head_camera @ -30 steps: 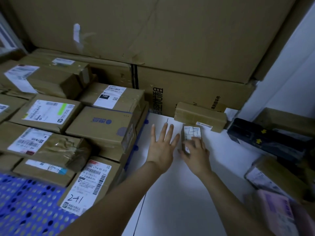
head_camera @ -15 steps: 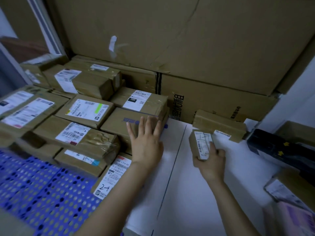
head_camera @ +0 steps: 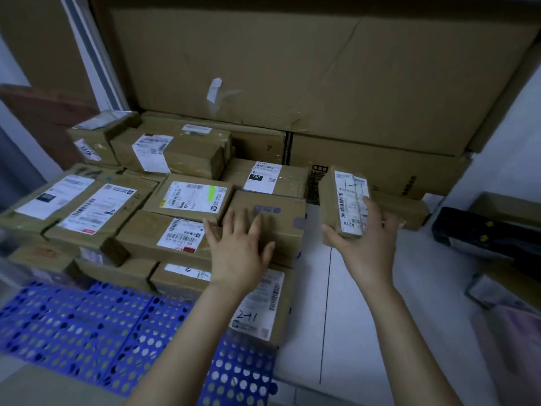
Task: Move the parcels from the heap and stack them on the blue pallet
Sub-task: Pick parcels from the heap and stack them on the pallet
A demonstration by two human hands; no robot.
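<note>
My right hand [head_camera: 366, 247] grips a small brown parcel [head_camera: 342, 197] with a white barcode label, held up in the air to the right of the stack. My left hand [head_camera: 240, 247] lies flat, fingers straight, on a plain brown box [head_camera: 278, 212] at the stack's right edge. Several labelled cardboard parcels [head_camera: 190, 197] are stacked on the blue perforated pallet [head_camera: 87, 326], whose bare front part shows at lower left. A parcel marked "241" [head_camera: 260, 306] sits at the stack's front right corner.
Large flattened cardboard sheets [head_camera: 292, 68] lean against the back wall. A long brown box [head_camera: 407, 210] lies on the white floor behind my right hand. A black box [head_camera: 483, 232] and more parcels [head_camera: 509, 291] of the heap lie at far right.
My right hand lifted the small parcel off the white floor and raised it. My left hand moved left from the floor onto the plain box on the stack. The view swung left.
</note>
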